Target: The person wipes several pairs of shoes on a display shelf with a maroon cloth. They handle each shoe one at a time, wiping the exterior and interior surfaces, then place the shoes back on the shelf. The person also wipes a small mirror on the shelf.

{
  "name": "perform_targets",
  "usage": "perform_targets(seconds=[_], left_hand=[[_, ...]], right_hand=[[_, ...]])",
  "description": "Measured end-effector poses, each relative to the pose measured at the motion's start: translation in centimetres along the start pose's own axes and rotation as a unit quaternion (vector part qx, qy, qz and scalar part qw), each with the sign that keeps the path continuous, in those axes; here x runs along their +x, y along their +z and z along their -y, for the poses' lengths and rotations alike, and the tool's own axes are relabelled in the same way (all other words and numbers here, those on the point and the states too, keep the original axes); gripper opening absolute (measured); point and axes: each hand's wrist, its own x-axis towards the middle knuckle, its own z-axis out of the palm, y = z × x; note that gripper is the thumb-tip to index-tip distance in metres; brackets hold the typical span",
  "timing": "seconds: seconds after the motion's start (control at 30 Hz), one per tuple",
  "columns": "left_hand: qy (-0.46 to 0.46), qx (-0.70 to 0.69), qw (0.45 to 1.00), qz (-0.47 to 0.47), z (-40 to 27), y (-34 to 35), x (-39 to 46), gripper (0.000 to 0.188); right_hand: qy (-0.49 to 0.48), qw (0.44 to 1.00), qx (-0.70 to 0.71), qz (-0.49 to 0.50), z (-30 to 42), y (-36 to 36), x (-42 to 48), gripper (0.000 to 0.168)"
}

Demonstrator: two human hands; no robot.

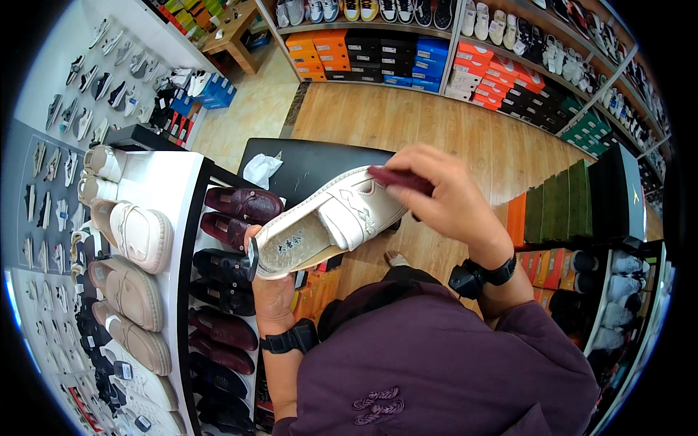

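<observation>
A cream leather slip-on shoe lies tilted across the middle of the view, its heel toward me and its toe pointing up and to the right. My left hand grips the heel end from below. In my right hand is a dark red cloth or pad, pressed against the shoe's toe edge. The insole bears writing. White stuffing shows inside the vamp. Part of the toe is hidden behind the right hand and the pad.
Left of me stands a white display counter holding pale slip-on shoes. Dark shoes line the shelf beside it. A black bench carries crumpled white paper. Stacked shoeboxes rise at right.
</observation>
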Motion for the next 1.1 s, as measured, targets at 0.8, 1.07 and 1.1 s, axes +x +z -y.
perform_targets(seconds=[0.8,1.07,1.1], left_hand=[[-0.09,0.0,0.983,-0.159,1.4,-1.4,0.8,0.064],[-0.09,-0.044,0.981,-0.168,1.7,-2.2,0.3,0.066],[-0.083,-0.044,0.983,-0.158,1.7,-2.5,0.2,0.067]], right_hand=[[0.026,0.985,0.158,-0.07,-1.2,2.6,-0.2,0.025],[0.058,0.964,0.194,0.17,-1.8,3.2,-0.8,0.018],[0.105,0.953,0.197,0.202,-2.1,3.4,-1.0,0.026]])
